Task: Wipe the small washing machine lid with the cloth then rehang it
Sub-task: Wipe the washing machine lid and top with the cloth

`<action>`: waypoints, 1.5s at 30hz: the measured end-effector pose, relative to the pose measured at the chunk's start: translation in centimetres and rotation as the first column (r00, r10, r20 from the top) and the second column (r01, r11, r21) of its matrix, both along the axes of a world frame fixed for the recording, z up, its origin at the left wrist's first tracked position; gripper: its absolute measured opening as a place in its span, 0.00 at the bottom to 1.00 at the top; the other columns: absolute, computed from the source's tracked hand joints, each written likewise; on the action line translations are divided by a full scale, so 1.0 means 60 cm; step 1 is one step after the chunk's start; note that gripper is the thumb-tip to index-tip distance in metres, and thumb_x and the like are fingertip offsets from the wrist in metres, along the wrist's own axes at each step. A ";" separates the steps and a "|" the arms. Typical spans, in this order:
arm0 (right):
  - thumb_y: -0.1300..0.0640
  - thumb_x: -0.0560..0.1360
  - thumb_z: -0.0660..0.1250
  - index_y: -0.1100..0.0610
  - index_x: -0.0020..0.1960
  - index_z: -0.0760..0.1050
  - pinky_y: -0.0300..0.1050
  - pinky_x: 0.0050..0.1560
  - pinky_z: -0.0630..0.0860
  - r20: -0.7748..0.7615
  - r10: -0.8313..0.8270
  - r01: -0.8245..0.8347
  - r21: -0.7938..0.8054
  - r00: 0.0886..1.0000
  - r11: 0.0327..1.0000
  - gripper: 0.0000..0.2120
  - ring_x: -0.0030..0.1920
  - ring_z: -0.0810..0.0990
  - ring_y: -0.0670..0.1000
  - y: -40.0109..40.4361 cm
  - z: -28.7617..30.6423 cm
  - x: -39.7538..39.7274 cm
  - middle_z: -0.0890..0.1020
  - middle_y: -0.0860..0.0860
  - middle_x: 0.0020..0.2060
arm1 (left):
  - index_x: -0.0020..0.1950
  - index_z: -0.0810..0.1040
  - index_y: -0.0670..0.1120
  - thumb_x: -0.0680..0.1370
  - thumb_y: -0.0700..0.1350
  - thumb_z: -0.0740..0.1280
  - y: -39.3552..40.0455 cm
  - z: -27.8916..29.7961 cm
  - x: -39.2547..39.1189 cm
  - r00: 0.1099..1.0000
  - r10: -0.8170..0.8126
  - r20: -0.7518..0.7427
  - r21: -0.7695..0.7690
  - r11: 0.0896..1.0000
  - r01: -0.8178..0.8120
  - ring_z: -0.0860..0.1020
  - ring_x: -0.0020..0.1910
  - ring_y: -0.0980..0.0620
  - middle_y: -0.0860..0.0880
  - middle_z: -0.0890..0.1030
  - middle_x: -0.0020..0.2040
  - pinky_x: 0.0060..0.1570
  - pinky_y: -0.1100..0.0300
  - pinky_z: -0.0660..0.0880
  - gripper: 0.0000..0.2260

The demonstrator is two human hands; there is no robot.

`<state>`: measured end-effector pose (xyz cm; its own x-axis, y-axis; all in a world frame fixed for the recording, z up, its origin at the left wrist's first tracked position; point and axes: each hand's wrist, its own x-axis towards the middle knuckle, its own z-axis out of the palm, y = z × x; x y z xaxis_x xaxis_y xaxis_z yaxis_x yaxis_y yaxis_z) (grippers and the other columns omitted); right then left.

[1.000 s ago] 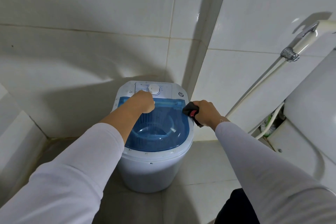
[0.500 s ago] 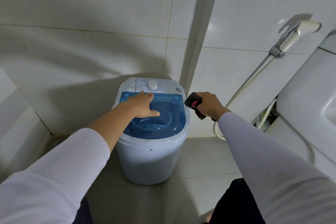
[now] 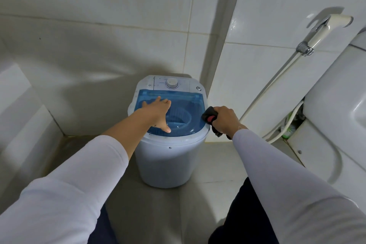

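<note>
A small white washing machine (image 3: 165, 161) stands on the floor in the tiled corner. Its see-through blue lid (image 3: 189, 105) lies closed on top, with a white dial (image 3: 172, 83) on the panel behind it. My left hand (image 3: 158, 111) rests flat on the left half of the lid, fingers spread. My right hand (image 3: 224, 120) is at the lid's right edge, shut on a bunched dark cloth (image 3: 209, 114) with a red patch. The cloth touches the lid's right rim, and part of it hangs below my fist.
A white toilet (image 3: 332, 117) fills the right side. A bidet sprayer (image 3: 324, 29) hangs on the wall above it, its hose (image 3: 271, 85) running down to the floor. A low white ledge (image 3: 21, 109) stands at the left. Tiled walls close in behind the machine.
My left hand opened from a fist near the dial and now lies flat on the lid. The view pulled back and up. My right hand stays at the lid's right edge with the cloth.
</note>
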<state>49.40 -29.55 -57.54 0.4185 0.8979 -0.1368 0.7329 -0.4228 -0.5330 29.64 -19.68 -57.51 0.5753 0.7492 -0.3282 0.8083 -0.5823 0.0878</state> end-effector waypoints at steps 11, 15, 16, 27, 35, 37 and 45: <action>0.63 0.74 0.60 0.59 0.56 0.77 0.47 0.43 0.80 0.045 0.026 -0.024 -0.048 0.999 0.999 0.12 0.39 0.79 0.57 -0.058 0.000 -0.075 0.81 0.60 0.47 | 0.78 0.45 0.45 0.72 0.55 0.71 -0.014 -0.006 -0.003 0.999 0.045 0.014 0.030 0.999 -0.045 0.42 0.78 0.47 0.50 0.47 0.80 0.73 0.35 0.47 0.46; 0.61 0.74 0.62 0.60 0.56 0.77 0.47 0.47 0.79 0.087 0.070 -0.066 -0.045 0.994 0.997 0.12 0.43 0.79 0.58 -0.064 -0.003 -0.108 0.82 0.61 0.49 | 0.78 0.45 0.45 0.72 0.55 0.72 -0.020 -0.007 -0.006 0.998 0.053 0.047 0.046 0.997 -0.055 0.42 0.78 0.47 0.49 0.47 0.80 0.73 0.35 0.47 0.46; 0.61 0.74 0.63 0.61 0.56 0.76 0.48 0.49 0.79 0.098 0.079 -0.074 -0.047 0.992 0.996 0.12 0.46 0.80 0.59 -0.065 -0.003 -0.115 0.81 0.62 0.50 | 0.78 0.45 0.45 0.72 0.55 0.72 -0.021 -0.008 -0.008 0.997 0.055 0.056 0.054 0.997 -0.058 0.42 0.78 0.47 0.49 0.47 0.80 0.73 0.35 0.47 0.46; 0.60 0.73 0.66 0.61 0.58 0.75 0.47 0.49 0.77 0.166 0.178 -0.175 -0.032 0.970 0.984 0.14 0.48 0.79 0.58 -0.059 -0.011 -0.172 0.81 0.60 0.50 | 0.78 0.45 0.43 0.68 0.59 0.73 -0.020 -0.025 -0.024 0.970 0.140 0.197 0.073 0.985 -0.157 0.42 0.78 0.45 0.48 0.47 0.80 0.73 0.35 0.48 0.50; 0.63 0.72 0.65 0.59 0.57 0.76 0.46 0.49 0.77 0.170 0.359 -0.345 -0.110 0.918 0.932 0.13 0.44 0.77 0.55 -0.040 -0.004 -0.199 0.81 0.58 0.49 | 0.78 0.45 0.43 0.71 0.60 0.69 -0.027 -0.030 -0.041 0.945 0.174 0.277 0.079 0.976 -0.203 0.40 0.78 0.46 0.48 0.47 0.79 0.73 0.36 0.48 0.47; 0.66 0.72 0.62 0.57 0.57 0.77 0.44 0.46 0.74 0.161 0.415 -0.391 -0.163 0.895 0.906 0.15 0.44 0.76 0.54 -0.035 0.015 -0.176 0.80 0.56 0.47 | 0.78 0.43 0.44 0.72 0.61 0.67 -0.033 -0.032 -0.052 0.930 0.190 0.316 0.086 0.970 -0.227 0.39 0.78 0.47 0.49 0.45 0.80 0.73 0.36 0.47 0.46; 0.64 0.74 0.65 0.55 0.58 0.76 0.43 0.48 0.69 0.322 0.572 -0.527 -0.223 0.754 0.820 0.14 0.48 0.74 0.52 0.018 0.114 -0.091 0.79 0.52 0.48 | 0.77 0.36 0.47 0.69 0.64 0.69 -0.126 -0.102 -0.068 0.505 0.496 0.707 -0.189 0.820 -0.541 0.37 0.77 0.49 0.50 0.38 0.79 0.71 0.35 0.43 0.52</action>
